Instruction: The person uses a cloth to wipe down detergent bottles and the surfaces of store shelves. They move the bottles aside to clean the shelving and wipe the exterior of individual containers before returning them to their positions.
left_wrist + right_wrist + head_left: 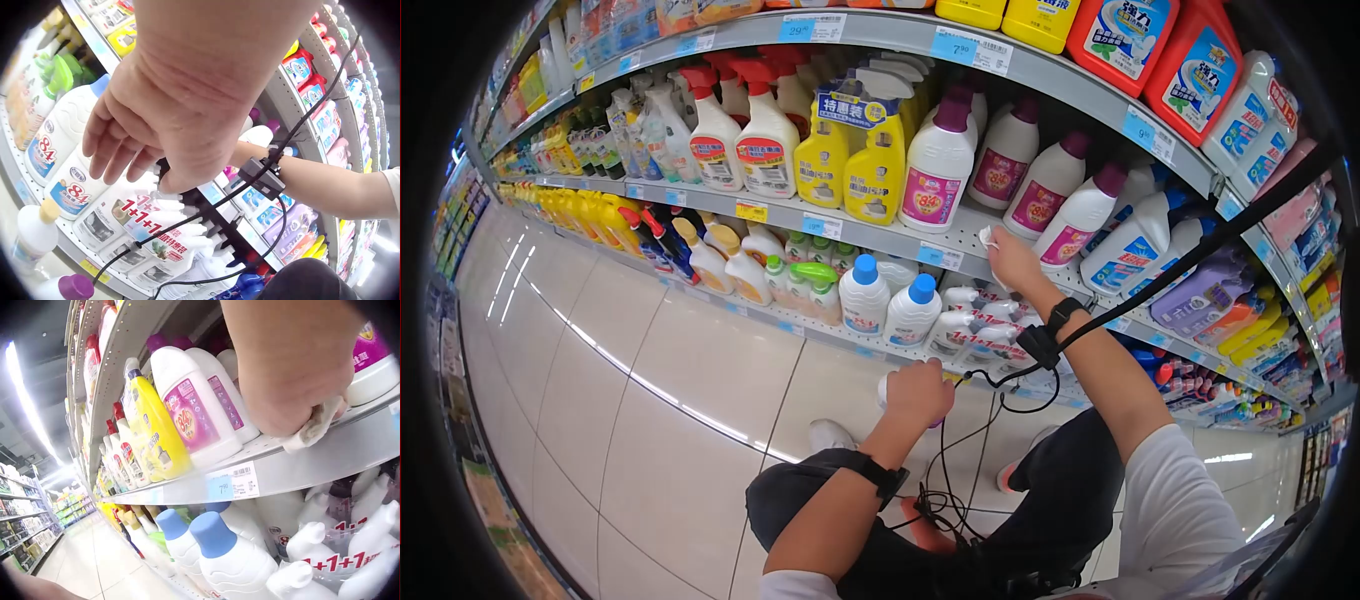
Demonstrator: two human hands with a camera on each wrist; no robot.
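My right hand (1015,262) grips a crumpled white cloth (310,429) at the front edge of the middle shelf. Beside it stand white bottles (935,170) with purple caps and pink "84" labels. In the left wrist view my left hand (165,119) hangs with loosely bent fingers and nothing in them. It overlaps the blue-capped white bottles (72,190) of the lower shelf there. Below it are a white bottle (34,234) with a yellow cap and another bottle with a purple cap (76,287), both partly out of view.
Yellow spray bottles (875,165) and red-topped spray bottles (765,145) stand left along the middle shelf. Packs of white bottles marked 1+1+1 (153,231) fill the lower shelf. A black cable (1190,260) crosses my right forearm and tangles above the tiled floor (670,420).
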